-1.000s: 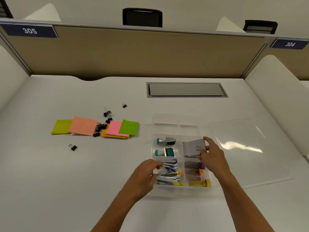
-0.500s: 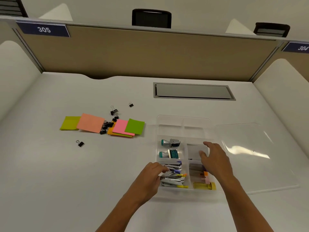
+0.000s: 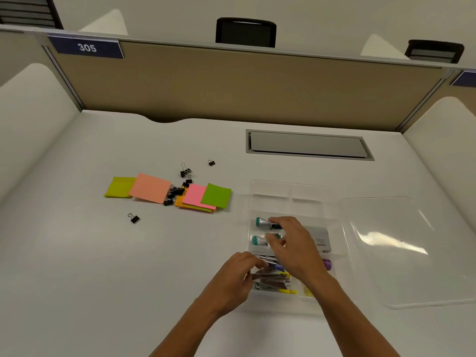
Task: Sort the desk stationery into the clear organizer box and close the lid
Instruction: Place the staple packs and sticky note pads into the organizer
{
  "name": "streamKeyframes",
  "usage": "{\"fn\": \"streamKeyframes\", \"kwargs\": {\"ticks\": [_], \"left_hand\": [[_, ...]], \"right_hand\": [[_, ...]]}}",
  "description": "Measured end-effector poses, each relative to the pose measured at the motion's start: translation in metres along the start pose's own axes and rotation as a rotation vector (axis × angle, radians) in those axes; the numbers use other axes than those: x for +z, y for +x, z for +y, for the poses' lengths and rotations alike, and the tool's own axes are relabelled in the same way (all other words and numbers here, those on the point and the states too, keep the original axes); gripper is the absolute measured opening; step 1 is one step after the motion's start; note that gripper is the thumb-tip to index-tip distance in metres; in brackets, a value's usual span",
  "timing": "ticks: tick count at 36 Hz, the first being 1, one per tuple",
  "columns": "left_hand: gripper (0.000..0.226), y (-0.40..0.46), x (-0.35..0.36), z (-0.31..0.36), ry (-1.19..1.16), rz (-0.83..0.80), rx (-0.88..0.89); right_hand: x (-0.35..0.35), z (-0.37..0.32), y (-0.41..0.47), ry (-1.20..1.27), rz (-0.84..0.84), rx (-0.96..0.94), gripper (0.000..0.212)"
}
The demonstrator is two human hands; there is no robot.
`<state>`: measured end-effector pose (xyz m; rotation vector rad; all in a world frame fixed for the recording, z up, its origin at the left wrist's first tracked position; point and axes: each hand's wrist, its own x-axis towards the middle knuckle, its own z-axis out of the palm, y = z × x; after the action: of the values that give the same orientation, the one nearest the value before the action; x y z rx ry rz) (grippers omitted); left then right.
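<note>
Head view: I see the clear organizer box (image 3: 334, 202) on the white counter (image 3: 77, 266), lid (image 3: 401, 248) open flat to its right. My left hand (image 3: 233, 279) pinches the staplers (image 3: 273, 280) in the near-left compartment. My right hand (image 3: 293, 246), fingers loosely spread, hovers over the stamps (image 3: 261, 222). Sticky notes (image 3: 150, 188) and binder clips (image 3: 175, 191) lie well left.
</note>
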<state>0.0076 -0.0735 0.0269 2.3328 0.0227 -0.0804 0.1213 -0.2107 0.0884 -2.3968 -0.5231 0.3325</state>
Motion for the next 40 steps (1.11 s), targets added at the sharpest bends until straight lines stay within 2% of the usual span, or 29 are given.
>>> {"fn": "streamKeyframes", "kwargs": {"ticks": [9, 21, 30, 40], "left_hand": [[0.037, -0.006, -0.01, -0.002, -0.131, 0.048, -0.007], [0.032, -0.015, -0.023, -0.027, -0.156, 0.137, -0.091], [0.042, -0.019, -0.031, -0.041, -0.162, 0.2, -0.129], [0.032, -0.024, -0.041, -0.051, -0.199, 0.25, -0.177]], "right_hand": [[0.007, -0.025, 0.004, 0.055, -0.069, -0.09, 0.033], [0.017, -0.027, 0.011, 0.073, -0.17, -0.117, 0.037], [0.02, -0.032, 0.015, 0.062, -0.207, -0.131, 0.038], [0.029, -0.04, 0.024, 0.028, -0.236, -0.184, 0.039]]}}
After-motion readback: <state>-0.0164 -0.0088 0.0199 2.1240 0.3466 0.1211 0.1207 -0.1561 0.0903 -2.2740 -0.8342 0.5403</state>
